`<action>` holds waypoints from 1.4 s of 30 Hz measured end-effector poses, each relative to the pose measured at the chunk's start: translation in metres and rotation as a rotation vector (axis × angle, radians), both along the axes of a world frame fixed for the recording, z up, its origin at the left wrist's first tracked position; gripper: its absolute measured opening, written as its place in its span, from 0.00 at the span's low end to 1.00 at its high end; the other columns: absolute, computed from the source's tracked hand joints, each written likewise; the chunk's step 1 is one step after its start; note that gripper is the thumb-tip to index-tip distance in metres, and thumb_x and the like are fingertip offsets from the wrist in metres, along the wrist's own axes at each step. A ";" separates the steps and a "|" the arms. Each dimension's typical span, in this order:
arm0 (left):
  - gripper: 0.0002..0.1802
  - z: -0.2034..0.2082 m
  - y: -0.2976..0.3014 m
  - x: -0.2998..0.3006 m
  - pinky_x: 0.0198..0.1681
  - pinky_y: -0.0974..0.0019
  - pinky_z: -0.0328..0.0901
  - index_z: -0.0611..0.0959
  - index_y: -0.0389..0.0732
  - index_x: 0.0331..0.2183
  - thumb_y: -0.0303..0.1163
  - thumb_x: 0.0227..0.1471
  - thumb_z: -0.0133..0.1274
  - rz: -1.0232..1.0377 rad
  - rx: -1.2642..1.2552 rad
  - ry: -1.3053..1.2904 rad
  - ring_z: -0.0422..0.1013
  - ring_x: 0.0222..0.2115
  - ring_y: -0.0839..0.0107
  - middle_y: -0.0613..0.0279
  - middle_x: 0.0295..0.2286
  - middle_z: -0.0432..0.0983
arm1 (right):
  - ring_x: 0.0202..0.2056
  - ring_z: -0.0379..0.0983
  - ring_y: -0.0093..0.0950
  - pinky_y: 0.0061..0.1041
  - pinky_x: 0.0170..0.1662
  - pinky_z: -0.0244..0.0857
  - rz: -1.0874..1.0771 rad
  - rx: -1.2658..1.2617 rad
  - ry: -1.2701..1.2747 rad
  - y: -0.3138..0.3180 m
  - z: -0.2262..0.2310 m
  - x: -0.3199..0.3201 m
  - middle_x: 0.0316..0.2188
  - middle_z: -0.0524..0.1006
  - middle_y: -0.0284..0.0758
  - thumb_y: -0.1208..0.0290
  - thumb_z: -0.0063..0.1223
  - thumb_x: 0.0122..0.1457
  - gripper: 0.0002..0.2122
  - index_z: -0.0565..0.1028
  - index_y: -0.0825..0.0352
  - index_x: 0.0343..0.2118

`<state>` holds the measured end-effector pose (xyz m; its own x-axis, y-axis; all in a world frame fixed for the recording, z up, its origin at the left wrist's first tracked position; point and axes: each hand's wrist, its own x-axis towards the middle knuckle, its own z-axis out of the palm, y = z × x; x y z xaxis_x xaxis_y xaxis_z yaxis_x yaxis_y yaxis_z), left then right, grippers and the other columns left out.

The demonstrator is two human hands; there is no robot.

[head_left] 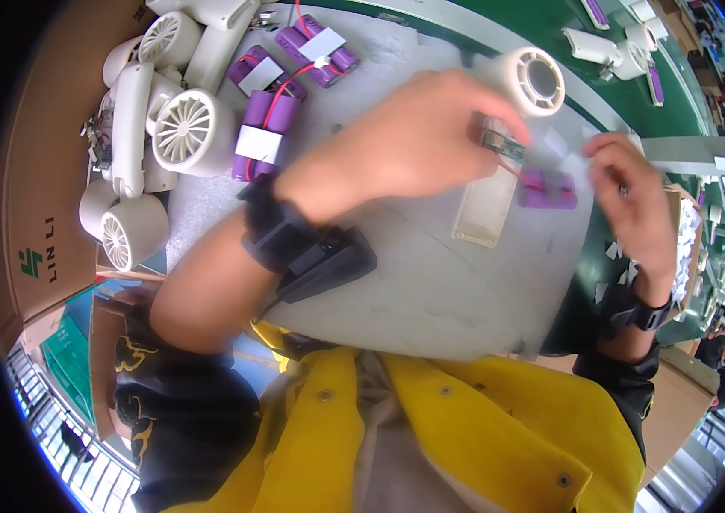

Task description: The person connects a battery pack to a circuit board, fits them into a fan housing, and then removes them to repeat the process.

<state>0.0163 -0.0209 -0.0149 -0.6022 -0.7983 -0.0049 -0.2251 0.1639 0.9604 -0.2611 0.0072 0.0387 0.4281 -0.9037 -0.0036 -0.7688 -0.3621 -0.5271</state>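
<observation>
My left hand (431, 137) is closed around the middle of a white handheld fan housing (478, 214), hiding part of it. Beyond the fingers shows its round head (540, 81); the open handle shell points toward me. By my fingertips is a small green circuit board (503, 141). A red wire runs from there to a purple battery pack (548, 190) lying to the right of the handle. My right hand (632, 201) is apart from the fan, past the battery pack. Its fingers are curled and somewhat blurred, and what they hold, if anything, cannot be made out.
White fan housings (196, 132) are piled at the left beside a tall cardboard box (46, 171). Several purple battery packs (260, 128) with white labels lie near them. More fan parts (632, 56) sit on the green bench at far right. A box of white paper pieces (686, 239) stands at the right.
</observation>
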 end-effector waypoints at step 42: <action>0.18 -0.007 0.006 -0.011 0.28 0.71 0.63 0.85 0.41 0.39 0.21 0.43 0.53 0.084 -0.013 0.064 0.66 0.23 0.77 0.64 0.24 0.73 | 0.40 0.74 0.40 0.29 0.44 0.67 -0.319 -0.091 0.318 0.056 0.000 -0.025 0.39 0.76 0.43 0.82 0.67 0.42 0.14 0.69 0.72 0.24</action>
<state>0.0054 -0.0152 -0.0218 -0.5320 -0.8457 0.0417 -0.1770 0.1592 0.9712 -0.2866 0.0636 0.0386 0.1191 -0.9929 -0.0047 -0.9679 -0.1150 -0.2235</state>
